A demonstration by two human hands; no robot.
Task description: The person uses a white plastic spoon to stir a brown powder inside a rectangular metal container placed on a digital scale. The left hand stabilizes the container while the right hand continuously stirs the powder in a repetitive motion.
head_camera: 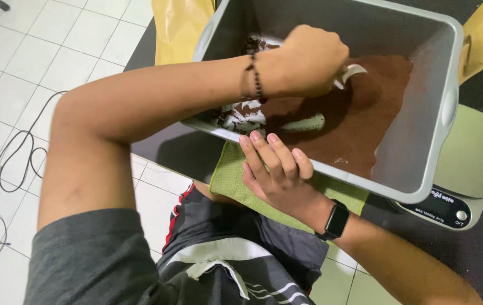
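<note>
**Grey tub of brown powder, tipped on the scale and scooped**

The grey plastic tub [422,113] is the largest thing I see: it sits tilted on a pale green digital scale [467,164] at the edge of a black table [478,248], its near rim low, so I judge the tilt gathers the brown powder [365,107] toward one side where a scoop can reach it. A green cloth [230,175] lies under the tub's near edge, probably as padding or to catch spills. Yellow bags [176,28] flank the tub behind.

My right hand [278,169] has its fingers spread fairly flat against the tub's near rim from outside, steadying it rather than gripping. My left hand [309,59] reaches across into the tub, fist wrapped tight round a white scoop [351,72]; only the scoop's bowl shows, just past the knuckles, touching the powder.
</note>
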